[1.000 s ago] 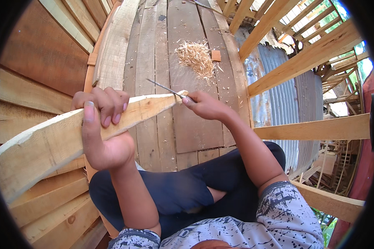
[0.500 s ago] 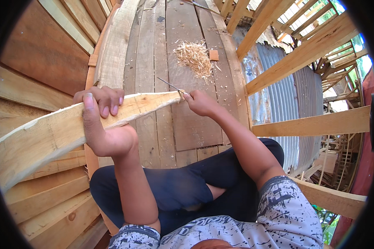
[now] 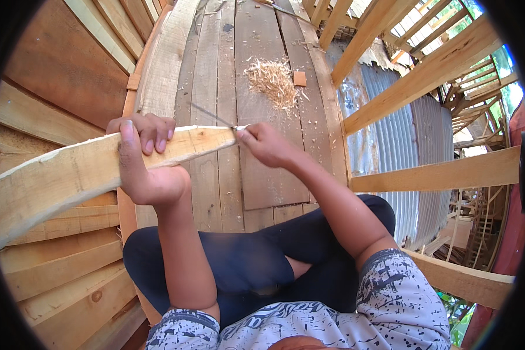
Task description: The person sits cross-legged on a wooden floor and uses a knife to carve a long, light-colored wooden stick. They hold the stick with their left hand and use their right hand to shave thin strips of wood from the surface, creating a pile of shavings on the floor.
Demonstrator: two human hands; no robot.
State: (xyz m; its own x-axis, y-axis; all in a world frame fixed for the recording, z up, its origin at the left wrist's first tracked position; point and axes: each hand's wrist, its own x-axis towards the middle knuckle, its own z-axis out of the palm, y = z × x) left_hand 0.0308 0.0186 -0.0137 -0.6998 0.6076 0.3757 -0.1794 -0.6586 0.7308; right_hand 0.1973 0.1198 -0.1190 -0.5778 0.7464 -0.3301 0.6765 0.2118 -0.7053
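Note:
A long, curved wooden plank [image 3: 70, 169] with rough, pale edges slants in from the left and tapers toward its right end. My left hand [image 3: 146, 154] is closed around its middle, fingers over the far edge and thumb on the upper face. At the tapered end my right hand [image 3: 268, 144] is closed around a knife [image 3: 211, 114]. Its thin dark blade, seen almost edge-on and slightly blurred, points away and to the left across the plank's tip. The knife's handle is mostly hidden in my fist.
Wood shavings [image 3: 271, 84] lie heaped on the plank floor [image 3: 216, 204], beside a small orange-brown block [image 3: 299, 78]. Stacked boards [image 3: 64, 256] line the left side. Wooden rails [image 3: 437, 171] and corrugated metal sheets [image 3: 391, 122] stand at the right. My crossed legs [image 3: 245, 262] are below.
My right hand and the knife have moved left. The plank's tapered end has also shifted left, while my left hand keeps its grip in nearly the same place.

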